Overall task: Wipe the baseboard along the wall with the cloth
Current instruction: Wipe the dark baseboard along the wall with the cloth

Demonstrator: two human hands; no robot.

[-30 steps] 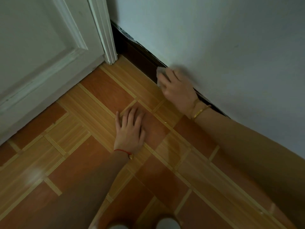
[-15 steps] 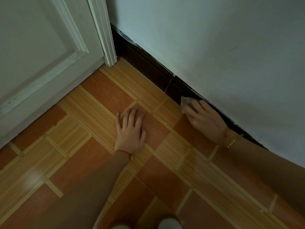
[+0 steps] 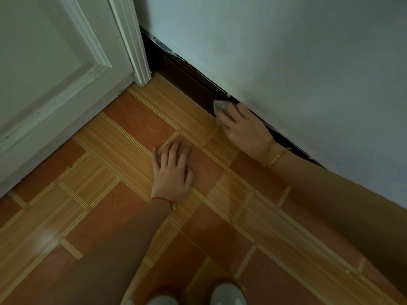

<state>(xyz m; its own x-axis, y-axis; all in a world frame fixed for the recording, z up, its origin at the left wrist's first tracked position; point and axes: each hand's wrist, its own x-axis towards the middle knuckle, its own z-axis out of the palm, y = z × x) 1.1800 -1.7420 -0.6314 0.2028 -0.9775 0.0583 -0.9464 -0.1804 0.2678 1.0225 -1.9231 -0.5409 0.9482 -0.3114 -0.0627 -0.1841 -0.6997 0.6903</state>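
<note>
Where the pale wall (image 3: 297,73) meets the floor, a dark brown baseboard (image 3: 187,78) runs diagonally from the white door frame (image 3: 132,40) at upper left down toward the right, its lower stretch hidden behind an arm. Left of the frame stands a white panelled door (image 3: 44,73). Below both spreads a floor (image 3: 99,172) of reddish-brown tiles separated by paler striped bands, with a faint glare patch at lower left.

Both bare forearms reach in from the bottom and right edges. At the very bottom edge, two pale rounded shapes (image 3: 226,293) show; what they are cannot be told.

The right hand (image 3: 244,126) lies against the baseboard, fingers bent and pressed over a small whitish cloth (image 3: 221,105), which it pins to the dark strip; only the cloth's leading end shows past the fingertips. That end touches the baseboard about midway along its visible length, well apart from the door frame. A thin gold bracelet (image 3: 278,157) circles that wrist.

The left hand (image 3: 172,172) rests palm down on the floor, fingers extended and slightly spread, holding nothing, near the right hand but not touching it. A red string bracelet (image 3: 164,200) with a small bead sits at its wrist.
</note>
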